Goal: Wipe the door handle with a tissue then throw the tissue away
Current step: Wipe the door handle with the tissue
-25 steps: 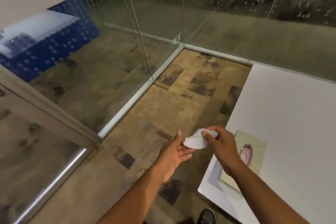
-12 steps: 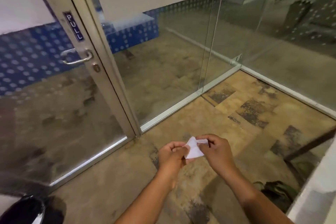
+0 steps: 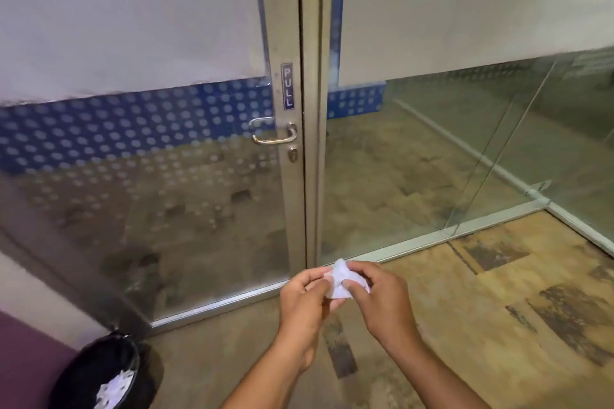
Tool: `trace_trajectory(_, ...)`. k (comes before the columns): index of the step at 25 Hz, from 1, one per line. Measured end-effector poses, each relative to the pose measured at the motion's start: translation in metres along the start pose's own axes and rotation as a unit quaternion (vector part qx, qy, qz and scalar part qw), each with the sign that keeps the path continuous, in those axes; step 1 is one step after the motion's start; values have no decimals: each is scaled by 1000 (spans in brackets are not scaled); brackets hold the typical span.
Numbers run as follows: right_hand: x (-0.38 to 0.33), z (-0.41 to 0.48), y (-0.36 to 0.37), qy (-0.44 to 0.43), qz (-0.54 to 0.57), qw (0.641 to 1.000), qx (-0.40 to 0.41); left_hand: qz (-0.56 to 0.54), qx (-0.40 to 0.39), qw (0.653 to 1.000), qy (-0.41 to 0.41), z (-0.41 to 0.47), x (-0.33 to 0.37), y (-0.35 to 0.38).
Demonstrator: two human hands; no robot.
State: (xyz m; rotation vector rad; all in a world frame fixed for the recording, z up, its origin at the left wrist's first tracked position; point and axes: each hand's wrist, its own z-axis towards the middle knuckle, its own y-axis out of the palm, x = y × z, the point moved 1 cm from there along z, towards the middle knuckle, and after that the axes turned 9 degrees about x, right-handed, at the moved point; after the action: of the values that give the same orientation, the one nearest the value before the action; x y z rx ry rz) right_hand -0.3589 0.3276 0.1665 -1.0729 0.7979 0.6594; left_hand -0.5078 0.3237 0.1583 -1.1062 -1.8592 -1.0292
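Observation:
A white tissue [image 3: 342,280] is bunched between both hands at the lower middle of the head view. My left hand [image 3: 304,304] pinches its left side and my right hand [image 3: 382,299] pinches its right side. A silver lever door handle [image 3: 274,136] sits on the metal frame of a glass door [image 3: 289,209], well above and left of my hands, below a "PULL" label [image 3: 287,86]. A black bin [image 3: 106,375] with white paper scraps inside stands at the lower left.
A fixed glass panel [image 3: 432,149] runs right of the door to a corner. Patterned brown carpet [image 3: 481,309] covers the floor. A purple and white wall [image 3: 26,352] edges the lower left beside the bin.
The view has swung left from the white table to the door, so the handle is now centred. Both hands have closed in on the tissue and bunched it up.

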Motion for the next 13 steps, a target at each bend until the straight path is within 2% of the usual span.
trace_trajectory(2, -14, 21, 19, -60, -61, 996, -15, -1, 8, 1000, 17, 16, 16, -8)
trace_trajectory(6, -40, 73, 64, -139, -72, 987, -22, -22, 32, 998, 43, 65, 52, -12)
trace_trajectory(9, -57, 126, 96, -227, -121, 966, 4, -56, 57, 996, 47, 111, 87, 0)
trace_trajectory(11, -69, 163, 110, -248, -123, 961, 28, -78, 54, 994, 56, 138, 114, 8)
trace_trajectory(13, -76, 209, 123, -233, -75, 969, 17, -66, 46, 992, 100, 167, 142, 21)
